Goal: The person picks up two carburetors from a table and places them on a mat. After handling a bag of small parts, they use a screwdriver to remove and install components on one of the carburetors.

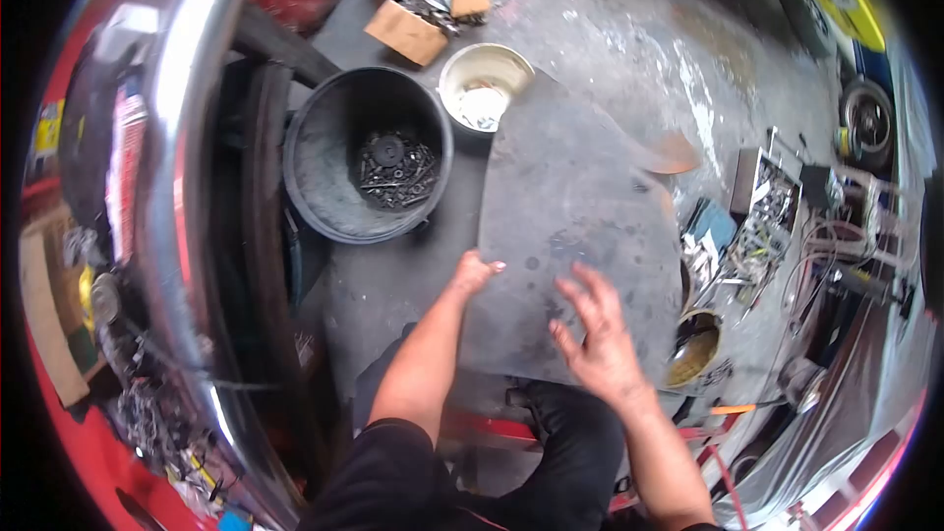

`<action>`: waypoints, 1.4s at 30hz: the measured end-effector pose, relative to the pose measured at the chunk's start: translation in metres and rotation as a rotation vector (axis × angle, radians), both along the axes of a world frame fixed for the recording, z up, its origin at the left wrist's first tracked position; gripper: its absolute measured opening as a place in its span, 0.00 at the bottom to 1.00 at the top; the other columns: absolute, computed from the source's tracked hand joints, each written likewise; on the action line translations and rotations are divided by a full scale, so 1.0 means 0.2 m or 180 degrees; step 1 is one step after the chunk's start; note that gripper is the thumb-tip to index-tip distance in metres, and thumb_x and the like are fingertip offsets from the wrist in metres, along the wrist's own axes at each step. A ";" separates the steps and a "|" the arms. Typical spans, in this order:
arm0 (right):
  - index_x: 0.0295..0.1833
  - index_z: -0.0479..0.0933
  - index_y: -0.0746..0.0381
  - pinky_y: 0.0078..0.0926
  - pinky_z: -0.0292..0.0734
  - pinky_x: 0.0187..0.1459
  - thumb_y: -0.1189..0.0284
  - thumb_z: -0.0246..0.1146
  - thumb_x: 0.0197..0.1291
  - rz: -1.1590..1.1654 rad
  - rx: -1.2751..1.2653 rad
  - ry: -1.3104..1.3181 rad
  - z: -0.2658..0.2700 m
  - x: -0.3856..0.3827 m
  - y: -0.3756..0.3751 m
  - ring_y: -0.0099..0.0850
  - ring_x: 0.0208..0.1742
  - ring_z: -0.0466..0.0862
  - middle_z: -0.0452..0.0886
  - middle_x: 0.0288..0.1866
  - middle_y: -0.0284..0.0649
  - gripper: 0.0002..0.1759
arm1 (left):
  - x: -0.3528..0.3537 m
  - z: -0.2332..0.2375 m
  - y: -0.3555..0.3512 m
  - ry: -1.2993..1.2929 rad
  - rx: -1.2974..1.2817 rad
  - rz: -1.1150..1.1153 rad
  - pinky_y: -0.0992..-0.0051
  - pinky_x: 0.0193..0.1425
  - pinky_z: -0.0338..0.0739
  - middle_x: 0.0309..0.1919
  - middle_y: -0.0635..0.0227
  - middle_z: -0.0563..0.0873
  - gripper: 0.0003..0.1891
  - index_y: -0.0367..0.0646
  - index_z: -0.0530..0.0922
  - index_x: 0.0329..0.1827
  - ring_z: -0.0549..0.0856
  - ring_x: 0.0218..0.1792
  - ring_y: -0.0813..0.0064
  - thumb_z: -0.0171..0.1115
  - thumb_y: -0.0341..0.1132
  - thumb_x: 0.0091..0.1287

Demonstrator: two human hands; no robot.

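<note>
Left hand [477, 271] gripping sheet [570, 187] (dark), right hand [602, 336] atop

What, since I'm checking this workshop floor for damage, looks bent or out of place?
The dark sheet stands out: its far right corner curls upward, showing a brownish underside, and its far edge covers part of the white tin. The left hand holds its left edge; the right hand lies open on it.

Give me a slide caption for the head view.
Left hand and right hand on a dark sheet beside a bucket of bolts.
</note>
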State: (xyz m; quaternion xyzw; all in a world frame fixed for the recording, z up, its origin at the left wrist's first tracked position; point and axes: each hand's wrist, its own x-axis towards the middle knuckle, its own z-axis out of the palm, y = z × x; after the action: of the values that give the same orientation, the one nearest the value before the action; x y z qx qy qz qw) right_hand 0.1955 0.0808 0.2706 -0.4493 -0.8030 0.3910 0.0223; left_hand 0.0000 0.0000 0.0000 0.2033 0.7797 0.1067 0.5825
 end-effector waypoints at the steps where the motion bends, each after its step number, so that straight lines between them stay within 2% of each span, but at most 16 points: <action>1: 0.70 0.75 0.57 0.46 0.65 0.76 0.68 0.71 0.63 -0.0281 -0.0445 -0.0005 -0.05 0.01 -0.15 0.52 0.76 0.68 0.70 0.74 0.50 0.30 | -0.13 0.02 -0.07 0.0028 0.0033 0.0034 0.60 0.70 0.74 0.60 0.46 0.85 0.37 0.34 0.77 0.67 0.83 0.64 0.51 0.79 0.47 0.60; 2: 0.69 0.75 0.58 0.47 0.65 0.75 0.67 0.70 0.63 -0.0298 -0.0609 -0.0194 -0.07 0.02 -0.26 0.52 0.75 0.68 0.71 0.73 0.50 0.29 | -0.25 0.06 -0.15 0.0057 0.0053 0.0078 0.61 0.67 0.78 0.57 0.48 0.88 0.33 0.34 0.80 0.63 0.86 0.60 0.53 0.80 0.46 0.59; 3: 0.69 0.75 0.59 0.47 0.66 0.75 0.66 0.69 0.64 -0.0337 -0.0384 -0.0557 -0.67 0.47 -0.19 0.52 0.75 0.69 0.72 0.72 0.51 0.28 | 0.15 -0.57 0.09 -0.0016 0.0328 0.0076 0.61 0.66 0.78 0.56 0.48 0.88 0.32 0.34 0.81 0.61 0.86 0.59 0.54 0.80 0.45 0.59; 7: 0.72 0.72 0.59 0.50 0.63 0.76 0.55 0.67 0.66 -0.0086 -0.1809 -0.1727 -0.99 0.70 -0.30 0.51 0.76 0.67 0.70 0.75 0.50 0.33 | -0.02 -0.80 -0.33 0.0733 -0.0098 0.0237 0.62 0.65 0.78 0.57 0.47 0.87 0.32 0.34 0.79 0.63 0.86 0.59 0.53 0.79 0.43 0.60; 12: 0.81 0.62 0.53 0.56 0.47 0.82 0.49 0.66 0.66 0.0997 -0.0532 -0.1778 -1.24 0.81 -0.27 0.49 0.85 0.53 0.57 0.84 0.47 0.42 | -0.07 -1.25 -0.64 0.1617 0.0166 0.0398 0.62 0.69 0.76 0.63 0.45 0.83 0.36 0.36 0.75 0.71 0.83 0.64 0.49 0.77 0.44 0.63; 14: 0.84 0.58 0.48 0.61 0.39 0.83 0.44 0.62 0.67 0.1854 -0.0189 -0.1987 -1.52 0.84 -0.29 0.49 0.88 0.43 0.47 0.88 0.44 0.44 | -0.11 -1.18 -0.64 0.1778 -0.0078 0.0402 0.61 0.70 0.76 0.64 0.46 0.82 0.35 0.37 0.74 0.72 0.82 0.65 0.48 0.75 0.45 0.65; 19: 0.86 0.51 0.42 0.66 0.37 0.82 0.40 0.59 0.67 0.2404 -0.0289 -0.2930 -2.02 0.75 -0.46 0.48 0.89 0.36 0.37 0.90 0.41 0.48 | -0.14 -0.96 -0.62 0.1823 -0.0831 0.0302 0.59 0.71 0.76 0.65 0.47 0.82 0.33 0.36 0.75 0.70 0.82 0.66 0.48 0.72 0.47 0.68; 25: 0.85 0.54 0.47 0.58 0.46 0.82 0.54 0.65 0.67 0.1847 -0.0321 -0.2696 -2.03 0.92 -0.40 0.45 0.88 0.46 0.42 0.90 0.43 0.45 | -0.16 -1.03 -0.73 0.2077 -0.0823 -0.0686 0.54 0.64 0.81 0.60 0.48 0.86 0.25 0.40 0.81 0.62 0.85 0.62 0.50 0.65 0.51 0.72; 27: 0.85 0.55 0.47 0.57 0.42 0.83 0.52 0.65 0.67 0.1780 -0.0181 -0.2667 -2.08 1.02 -0.39 0.46 0.88 0.45 0.43 0.89 0.47 0.45 | -0.18 -1.26 -0.86 0.2065 -0.1193 -0.0350 0.50 0.63 0.81 0.62 0.49 0.84 0.26 0.44 0.75 0.69 0.82 0.64 0.48 0.56 0.50 0.76; 28: 0.85 0.53 0.47 0.57 0.41 0.83 0.52 0.65 0.66 0.2056 -0.0210 -0.2930 -2.05 1.01 -0.41 0.46 0.88 0.43 0.41 0.89 0.47 0.46 | -0.17 -1.17 -0.83 0.2084 -0.1349 -0.0183 0.48 0.62 0.81 0.63 0.49 0.83 0.26 0.45 0.73 0.73 0.81 0.66 0.48 0.52 0.50 0.78; 30: 0.87 0.48 0.46 0.58 0.38 0.83 0.52 0.65 0.67 0.2255 -0.0416 -0.3315 -2.03 0.99 -0.44 0.47 0.89 0.36 0.34 0.90 0.47 0.49 | 0.09 -0.91 -0.87 0.2615 -0.1242 -0.2032 0.31 0.65 0.70 0.80 0.44 0.60 0.34 0.50 0.50 0.86 0.58 0.81 0.44 0.47 0.43 0.79; 32: 0.87 0.47 0.47 0.59 0.39 0.83 0.47 0.67 0.63 0.2096 -0.0308 -0.3459 -2.18 1.01 -0.52 0.50 0.89 0.36 0.34 0.90 0.48 0.54 | 0.26 -0.83 -0.92 0.2320 -0.0953 -0.3394 0.29 0.72 0.61 0.84 0.40 0.40 0.40 0.47 0.42 0.87 0.46 0.84 0.39 0.50 0.40 0.77; 36: 0.87 0.49 0.49 0.65 0.41 0.81 0.56 0.61 0.67 0.1729 -0.0689 -0.3447 -2.15 0.96 -0.57 0.51 0.88 0.41 0.36 0.90 0.47 0.47 | 0.45 -0.91 -1.05 0.1826 -0.1297 -0.3192 0.30 0.76 0.54 0.85 0.46 0.38 0.39 0.45 0.39 0.87 0.45 0.83 0.35 0.47 0.41 0.78; 38: 0.86 0.50 0.50 0.68 0.42 0.80 0.65 0.55 0.69 0.1528 -0.1001 -0.3423 -2.15 0.92 -0.68 0.51 0.88 0.45 0.38 0.90 0.45 0.41 | 0.44 -0.96 -1.13 0.1783 -0.1520 -0.3339 0.31 0.77 0.54 0.86 0.50 0.38 0.39 0.48 0.45 0.87 0.44 0.83 0.36 0.51 0.41 0.77; 41: 0.87 0.44 0.39 0.72 0.49 0.77 0.38 0.70 0.56 0.1431 -0.1722 -0.3178 -2.15 0.86 -1.04 0.67 0.85 0.36 0.26 0.89 0.46 0.61 | 0.48 -0.78 -1.22 0.1396 -0.2061 -0.3428 0.32 0.77 0.54 0.86 0.57 0.50 0.35 0.54 0.64 0.82 0.50 0.83 0.41 0.63 0.40 0.71; 42: 0.87 0.45 0.42 0.73 0.46 0.78 0.47 0.71 0.58 0.1472 -0.1543 -0.3101 -2.16 0.83 -1.16 0.65 0.86 0.37 0.34 0.90 0.46 0.58 | 0.47 -0.78 -1.25 0.1019 -0.1900 -0.3141 0.37 0.76 0.60 0.82 0.59 0.61 0.31 0.55 0.72 0.77 0.60 0.81 0.47 0.66 0.40 0.68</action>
State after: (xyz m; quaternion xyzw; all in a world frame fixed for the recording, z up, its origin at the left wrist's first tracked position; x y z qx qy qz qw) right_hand 0.3616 -0.1519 -0.1615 -0.3826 -0.6856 0.3066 -0.5381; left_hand 0.0948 -0.2508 -0.1564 0.3824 0.6676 -0.4321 0.4705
